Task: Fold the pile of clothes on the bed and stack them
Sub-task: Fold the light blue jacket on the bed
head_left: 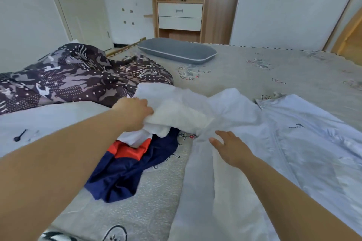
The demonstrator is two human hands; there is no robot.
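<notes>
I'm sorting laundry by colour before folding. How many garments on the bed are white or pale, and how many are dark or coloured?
White or pale: 2, the white jacket spread flat under the right hand, and the white garment gripped by the left hand.
Dark or coloured: 1, the navy and orange garment, crumpled.
Total: 3 that I can tell apart.

Open bed surface (274, 76) far right and centre, reachable past the pale zip jacket (305, 148) spread on the near right. Grey pillow (177, 50) blocks the far middle. Patterned dark quilt (78, 76) heaped along the left. Navy-and-orange garment (125, 172) lies between both forearms. Bare strip of bed in front of it, near edge. Wooden shelf unit (180, 2) stands beyond the bed.
</notes>
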